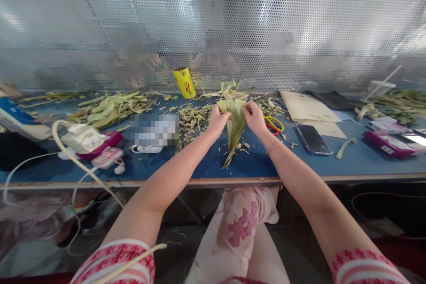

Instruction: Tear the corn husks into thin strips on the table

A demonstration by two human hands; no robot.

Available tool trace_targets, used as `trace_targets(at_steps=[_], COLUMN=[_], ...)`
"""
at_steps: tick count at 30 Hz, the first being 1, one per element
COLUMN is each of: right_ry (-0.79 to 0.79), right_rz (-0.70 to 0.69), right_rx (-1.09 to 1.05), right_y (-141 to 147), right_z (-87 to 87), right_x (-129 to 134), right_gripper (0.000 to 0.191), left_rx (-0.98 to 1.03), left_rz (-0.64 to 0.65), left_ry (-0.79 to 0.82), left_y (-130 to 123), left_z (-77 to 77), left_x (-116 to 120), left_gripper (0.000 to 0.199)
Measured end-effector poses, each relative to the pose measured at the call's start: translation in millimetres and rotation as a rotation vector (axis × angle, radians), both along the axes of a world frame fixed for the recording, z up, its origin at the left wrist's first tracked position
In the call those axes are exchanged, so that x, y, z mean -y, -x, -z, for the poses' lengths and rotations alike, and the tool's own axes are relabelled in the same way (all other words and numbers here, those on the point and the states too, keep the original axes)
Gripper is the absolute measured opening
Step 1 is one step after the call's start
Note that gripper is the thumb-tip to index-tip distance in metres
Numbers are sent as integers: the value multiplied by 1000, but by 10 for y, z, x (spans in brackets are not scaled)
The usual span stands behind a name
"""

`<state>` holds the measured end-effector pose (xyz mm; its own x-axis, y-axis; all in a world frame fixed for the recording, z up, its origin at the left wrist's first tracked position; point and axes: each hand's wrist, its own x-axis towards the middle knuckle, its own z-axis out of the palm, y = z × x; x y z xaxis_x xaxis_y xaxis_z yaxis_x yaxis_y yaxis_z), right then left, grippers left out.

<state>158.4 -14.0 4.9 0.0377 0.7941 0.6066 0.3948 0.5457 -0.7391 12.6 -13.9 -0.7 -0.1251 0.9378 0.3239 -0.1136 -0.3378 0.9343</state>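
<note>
Between my two hands a broad green dried leaf [235, 124] is spread, wide at the top and narrowing to a point that hangs down toward the table. My left hand [218, 120] pinches its upper left edge between thumb and fingers. At the upper right edge, my right hand [253, 117] grips it in the same way. Small dry leaf scraps [193, 122] lie in a heap left of my left hand. Yellow-handled scissors [274, 123] rest just right of my right hand, partly hidden by it.
A pile of leaf strips [113, 106] lies at the left, near a yellow cardboard tube [184, 83]. To the right are a phone [313, 139], brown paper sheets [309, 107] and a purple box [388, 144]. A perforated metal screen [246, 31] stands behind the blue table [199, 166].
</note>
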Motion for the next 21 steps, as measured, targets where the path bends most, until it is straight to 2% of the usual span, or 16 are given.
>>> trace_targets(at_steps=[5, 12, 16, 21], right_ry=[31, 5, -49, -83], right_rz=[46, -17, -35, -11], right_rx=[-36, 49, 75, 0], right_y=[-63, -36, -45, -61], right_z=[-7, -30, -49, -41], right_x=[-45, 40, 87, 64], right_gripper=[6, 23, 20, 14], left_rx=[15, 127, 178, 262], left_rz=[-37, 53, 55, 173], left_ry=[-45, -53, -18, 61], left_y=[65, 38, 45, 48], left_z=[20, -63, -111, -117], left_x=[-89, 24, 61, 56], left_gripper=[11, 25, 25, 31])
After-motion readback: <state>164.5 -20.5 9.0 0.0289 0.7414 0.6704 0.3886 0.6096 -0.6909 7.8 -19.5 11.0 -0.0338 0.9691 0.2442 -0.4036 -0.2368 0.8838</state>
